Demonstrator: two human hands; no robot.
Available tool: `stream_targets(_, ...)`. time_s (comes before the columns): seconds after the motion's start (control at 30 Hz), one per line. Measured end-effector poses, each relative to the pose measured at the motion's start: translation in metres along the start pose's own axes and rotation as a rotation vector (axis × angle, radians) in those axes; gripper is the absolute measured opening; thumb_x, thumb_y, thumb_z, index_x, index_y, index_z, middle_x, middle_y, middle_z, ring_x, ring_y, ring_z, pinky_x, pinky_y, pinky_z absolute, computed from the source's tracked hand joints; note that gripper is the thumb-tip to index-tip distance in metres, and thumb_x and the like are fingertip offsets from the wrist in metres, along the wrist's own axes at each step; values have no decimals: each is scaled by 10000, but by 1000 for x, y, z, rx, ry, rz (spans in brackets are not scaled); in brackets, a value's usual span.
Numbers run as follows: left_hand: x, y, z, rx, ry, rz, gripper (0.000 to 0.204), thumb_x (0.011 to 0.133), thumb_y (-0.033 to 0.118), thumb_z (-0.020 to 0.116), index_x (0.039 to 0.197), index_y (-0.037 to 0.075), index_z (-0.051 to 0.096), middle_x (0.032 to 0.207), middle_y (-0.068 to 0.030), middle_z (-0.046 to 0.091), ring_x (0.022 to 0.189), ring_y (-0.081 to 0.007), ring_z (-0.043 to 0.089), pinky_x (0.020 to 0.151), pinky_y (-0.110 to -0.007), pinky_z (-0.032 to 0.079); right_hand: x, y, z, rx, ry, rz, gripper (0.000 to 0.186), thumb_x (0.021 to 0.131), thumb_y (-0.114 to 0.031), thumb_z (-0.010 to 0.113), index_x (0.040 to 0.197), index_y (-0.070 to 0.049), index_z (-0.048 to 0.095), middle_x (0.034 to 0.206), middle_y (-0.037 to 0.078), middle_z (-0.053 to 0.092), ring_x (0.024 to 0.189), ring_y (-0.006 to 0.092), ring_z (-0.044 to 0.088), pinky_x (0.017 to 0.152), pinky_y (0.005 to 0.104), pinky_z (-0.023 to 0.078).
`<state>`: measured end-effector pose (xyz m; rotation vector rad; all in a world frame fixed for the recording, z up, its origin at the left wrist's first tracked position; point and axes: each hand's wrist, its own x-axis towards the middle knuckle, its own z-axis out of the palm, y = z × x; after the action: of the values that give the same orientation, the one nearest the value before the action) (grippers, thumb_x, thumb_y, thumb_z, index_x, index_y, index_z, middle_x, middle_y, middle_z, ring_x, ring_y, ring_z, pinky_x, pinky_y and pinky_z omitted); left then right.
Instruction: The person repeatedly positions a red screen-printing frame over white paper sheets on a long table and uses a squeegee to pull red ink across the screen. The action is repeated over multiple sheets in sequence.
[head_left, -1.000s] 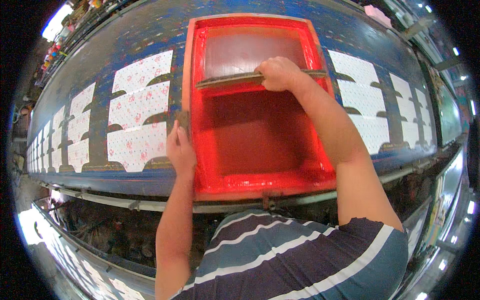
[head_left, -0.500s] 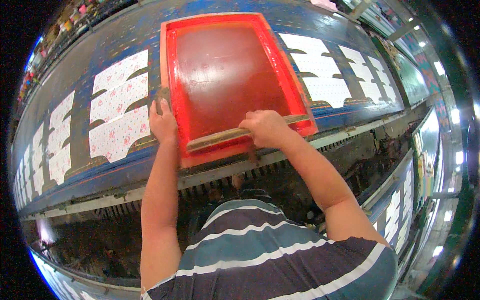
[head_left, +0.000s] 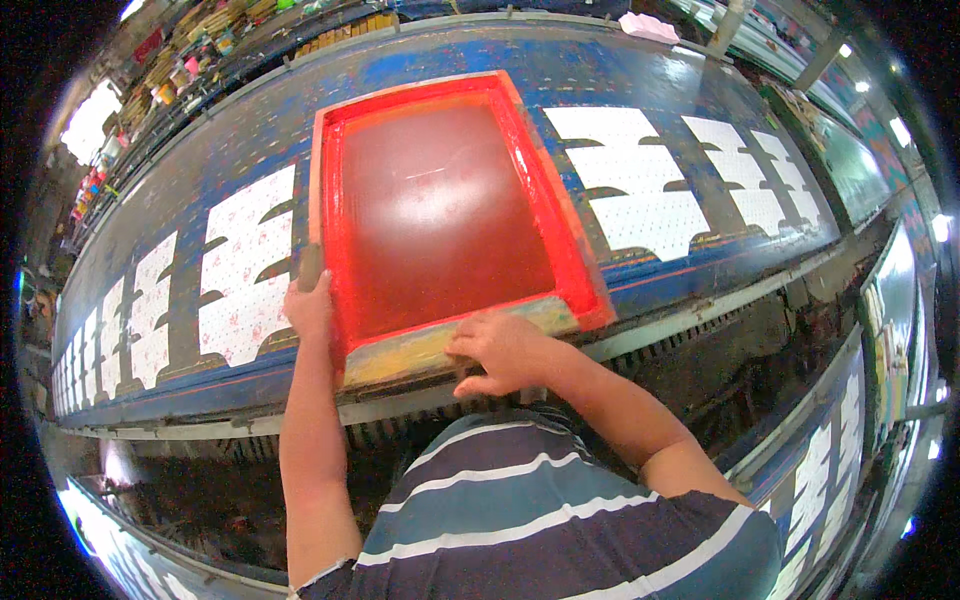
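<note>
A red-bordered printing screen (head_left: 440, 200) with a dark, shiny mesh lies on the long table. Along its near end rests a squeegee (head_left: 400, 357), its broad, paint-stained yellowish face turned up. My right hand (head_left: 510, 352) is at the squeegee's near edge, thumb and fingers apart and not wrapped round it. At the screen's left side my left hand (head_left: 310, 305) is closed about a brown grip (head_left: 311, 266) on the frame; some of its fingers are hidden.
White printed fabric pieces (head_left: 250, 265) lie in a row left of the screen, with more dotted pieces (head_left: 640, 180) to the right. A metal rail (head_left: 640, 340) runs along the table's near edge. A pink bundle (head_left: 648, 27) sits at the far edge.
The squeegee has tipped from edge-on to broad face up at the screen's near end. My right hand has loosened from it. My left fingers, previously stretched out, have closed at the frame's side.
</note>
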<state>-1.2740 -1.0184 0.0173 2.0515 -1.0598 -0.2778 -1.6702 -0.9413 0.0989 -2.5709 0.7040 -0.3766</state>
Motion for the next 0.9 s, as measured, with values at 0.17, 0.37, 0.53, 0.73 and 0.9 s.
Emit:
stream_targets(0.17,12,-21,9,-20,17,-96,522,862,414,956,1145,-10,847,1110,-181,858,1030,-330,812,974,-451,610,-67,73,-45,0,380,102,430,919,-308,888,1268,-72,799,1369,170,759,1302,398,701,1132,518,561)
stream_targets(0.37,11,-17,6,42,24,-141,481,895,372,936,1145,-26,834,1066,-158,852,957,-307,789,935,-439,598,-112,152,-63,-55,543,663,561,825,-178,947,1341,-48,769,1399,207,732,1340,422,670,1163,519,542)
stream_targets(0.53,5,0,3,-46,12,-164,452,913,311,929,1172,-41,814,1039,-154,842,932,-282,773,903,-425,594,-111,165,-54,119,443,757,740,812,-142,947,1496,-68,679,1321,197,741,1253,413,710,1104,495,571)
stream_targets(0.73,-1,21,1,60,35,-136,446,920,312,926,1154,-50,811,1046,-174,840,931,-293,772,907,-441,596,-100,163,-45,27,529,730,624,803,-5,856,1409,-72,724,1226,185,736,1175,417,717,1057,499,581)
stream_targets(0.9,1,2,0,71,2,-124,437,921,311,921,1137,-53,811,1055,-208,842,936,-296,769,914,-440,594,-92,163,-46,15,606,635,431,791,65,787,1202,-65,812,1114,158,715,1029,332,718,888,413,599)
